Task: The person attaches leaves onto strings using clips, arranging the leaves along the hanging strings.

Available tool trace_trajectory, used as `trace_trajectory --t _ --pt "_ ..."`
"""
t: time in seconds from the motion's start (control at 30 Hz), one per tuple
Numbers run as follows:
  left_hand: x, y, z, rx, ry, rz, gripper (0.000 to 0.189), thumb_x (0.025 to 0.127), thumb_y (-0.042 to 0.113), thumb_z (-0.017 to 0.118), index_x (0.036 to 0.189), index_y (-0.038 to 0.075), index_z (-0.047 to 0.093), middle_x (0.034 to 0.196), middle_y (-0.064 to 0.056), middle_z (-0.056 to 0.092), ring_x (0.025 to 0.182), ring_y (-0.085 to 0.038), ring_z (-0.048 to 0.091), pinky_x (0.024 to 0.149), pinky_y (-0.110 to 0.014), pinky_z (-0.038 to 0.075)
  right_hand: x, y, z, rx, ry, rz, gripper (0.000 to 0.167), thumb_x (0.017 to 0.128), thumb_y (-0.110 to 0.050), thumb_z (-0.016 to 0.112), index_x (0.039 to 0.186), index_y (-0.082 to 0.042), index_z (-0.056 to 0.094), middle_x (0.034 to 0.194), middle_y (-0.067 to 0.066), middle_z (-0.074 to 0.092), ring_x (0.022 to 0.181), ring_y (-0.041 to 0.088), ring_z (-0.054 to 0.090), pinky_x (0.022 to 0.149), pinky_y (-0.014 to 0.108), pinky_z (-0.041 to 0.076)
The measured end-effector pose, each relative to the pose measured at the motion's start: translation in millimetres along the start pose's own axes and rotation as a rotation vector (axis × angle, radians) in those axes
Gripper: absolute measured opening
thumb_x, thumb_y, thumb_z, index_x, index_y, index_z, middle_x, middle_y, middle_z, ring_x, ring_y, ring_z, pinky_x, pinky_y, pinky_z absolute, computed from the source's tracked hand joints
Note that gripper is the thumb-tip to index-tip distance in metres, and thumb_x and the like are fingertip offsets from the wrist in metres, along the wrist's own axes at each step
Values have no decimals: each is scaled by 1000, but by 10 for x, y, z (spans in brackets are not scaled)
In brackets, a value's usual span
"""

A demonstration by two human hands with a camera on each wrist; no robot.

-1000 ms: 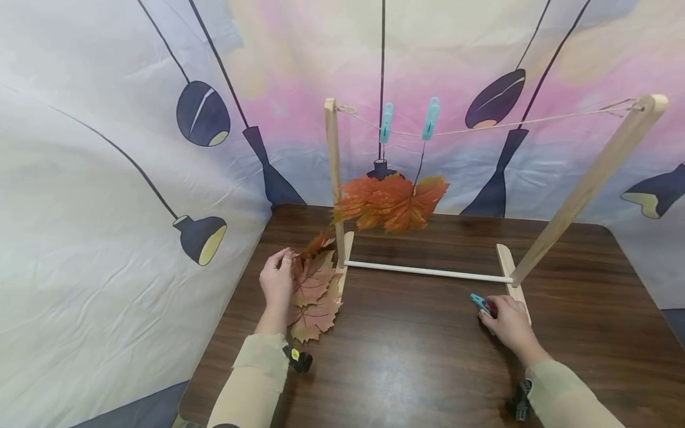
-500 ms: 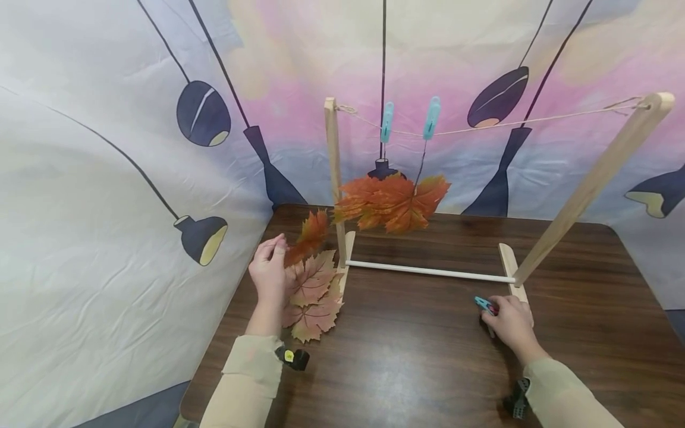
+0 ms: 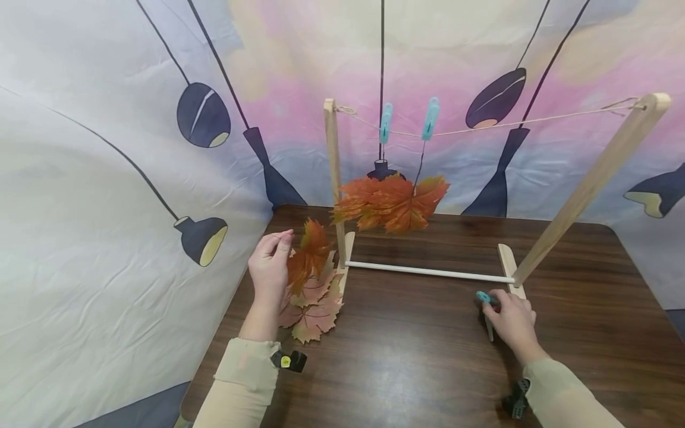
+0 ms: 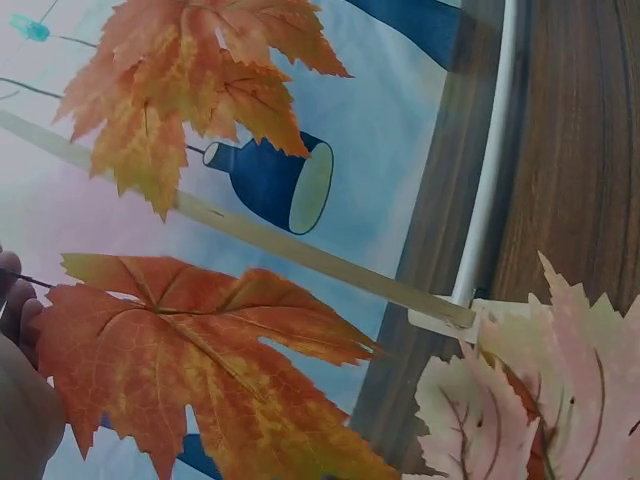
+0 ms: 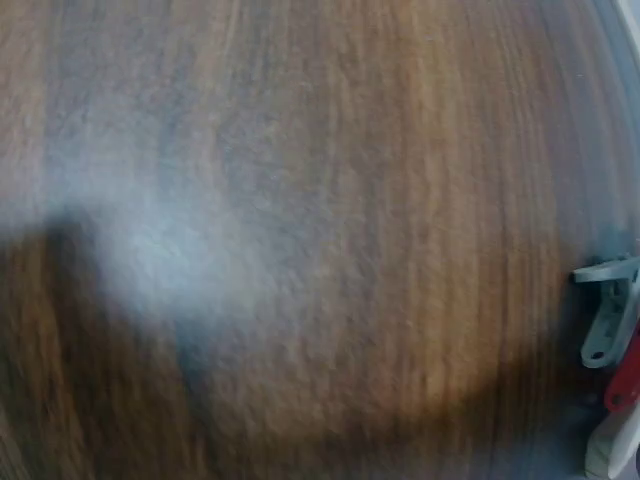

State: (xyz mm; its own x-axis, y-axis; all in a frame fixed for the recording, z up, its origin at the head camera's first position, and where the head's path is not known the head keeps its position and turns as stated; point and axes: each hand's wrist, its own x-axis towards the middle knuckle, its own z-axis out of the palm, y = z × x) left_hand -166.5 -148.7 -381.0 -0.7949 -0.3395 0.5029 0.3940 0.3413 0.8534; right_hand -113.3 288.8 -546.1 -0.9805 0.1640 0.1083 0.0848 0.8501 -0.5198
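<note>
My left hand (image 3: 270, 267) pinches the thin stem of an orange maple leaf (image 3: 310, 255), which hangs beside the fingertips. In the left wrist view this leaf (image 4: 200, 340) spreads broad and veined. Below it, pale pink leaves (image 3: 313, 318) lie on the table. My right hand (image 3: 511, 321) is low over the table at the right, its thumb and fingers pinching a blue clothespin (image 3: 483, 296) that is partly hidden. Under that hand sits a pale grey clothespin (image 3: 489, 330). The right wrist view catches a red clothespin (image 5: 625, 380) at its edge.
A wooden frame with a left post (image 3: 333, 166), a right post (image 3: 588, 190) and a white crossbar (image 3: 428, 271) stands on the brown table (image 3: 407, 351). Two blue clothespins on its string (image 3: 481, 128) hold orange leaves (image 3: 396, 202). A printed cloth hangs behind.
My left hand has drawn the orange leaf up from the pile and back slightly left, and the leaf now hangs turned more face-on. The blue clothespin has turned in my right fingers.
</note>
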Motion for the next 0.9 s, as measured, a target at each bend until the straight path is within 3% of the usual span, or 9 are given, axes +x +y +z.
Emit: trace_trajectory --t 0.13,0.33,0.47,0.6,0.77,0.9 --pt "25 -92 9 1 -52 52 18 88 9 64 87 -8 71 92 -15 67 87 -1 58 77 -16 44 49 -1 -88 23 43 -19 28 91 -19 55 112 -1 56 109 29 60 97 51 48 76 59 32" --pt "-2 20 23 -7 -153 115 16 88 10 65 89 -4 72 88 -14 68 84 -2 59 74 -16 45 78 20 -206 115 61 -31 31 97 -20 49 121 1 52 112 31 53 101 48 52 81 60 40" --pt "-26 113 57 -20 -231 113 13 88 4 64 91 -6 71 85 -16 67 79 -1 57 67 -15 44 77 -1 -263 146 66 -40 34 99 -23 47 122 1 54 113 29 48 102 45 49 82 60 38" --pt "-47 151 105 -24 -276 105 12 87 1 63 91 -8 70 85 -18 66 74 -2 54 61 -14 43 97 -62 -328 166 67 -23 40 96 -23 54 120 8 52 111 30 48 100 43 50 79 55 40" --pt "-75 185 162 -7 -331 137 13 88 8 64 89 -2 72 86 -11 68 77 -5 58 66 -15 45 128 -137 -444 224 41 61 45 90 -24 62 116 11 51 104 24 49 87 34 56 65 35 43" --pt "-90 212 198 30 -394 170 17 89 16 65 82 3 73 90 -3 69 78 -8 61 66 -18 47 147 -175 -538 228 44 62 44 92 -27 60 117 8 53 106 24 50 91 34 52 67 39 43"
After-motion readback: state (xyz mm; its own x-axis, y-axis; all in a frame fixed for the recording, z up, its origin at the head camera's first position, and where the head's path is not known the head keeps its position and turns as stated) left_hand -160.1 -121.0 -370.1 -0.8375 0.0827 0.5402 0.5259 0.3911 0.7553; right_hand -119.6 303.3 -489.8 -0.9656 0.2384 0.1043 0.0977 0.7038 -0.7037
